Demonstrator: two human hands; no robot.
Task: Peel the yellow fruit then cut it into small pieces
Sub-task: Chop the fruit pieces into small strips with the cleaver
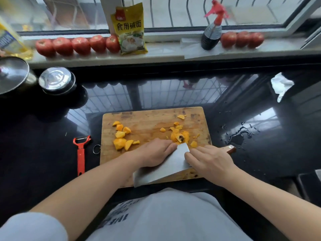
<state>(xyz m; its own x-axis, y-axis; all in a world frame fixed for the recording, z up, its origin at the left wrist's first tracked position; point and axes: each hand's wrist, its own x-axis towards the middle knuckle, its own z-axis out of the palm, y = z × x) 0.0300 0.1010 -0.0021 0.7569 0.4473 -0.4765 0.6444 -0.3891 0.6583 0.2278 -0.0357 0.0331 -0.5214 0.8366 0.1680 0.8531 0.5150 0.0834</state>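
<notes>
A wooden cutting board (152,119) lies on the dark counter. Cut yellow fruit pieces (121,136) sit in a cluster on its left half. A larger yellow chunk with a dark pit (179,137) lies right of centre among small scraps. My right hand (210,160) grips the cleaver by its wooden handle (231,149), fingers reaching onto the blade. The broad blade (165,167) is tilted, its flat side facing up, over the board's near edge. My left hand (154,152) lies against the blade's far side with fingers fairly straight, just in front of the pitted chunk.
A red peeler (80,152) lies on the counter left of the board. Two lidded steel pots (55,80) stand at the far left. Water is spilled at the right (238,136), with a crumpled tissue (281,86) beyond. Tomatoes (78,45), a yellow packet (131,30) and a spray bottle (211,35) line the windowsill.
</notes>
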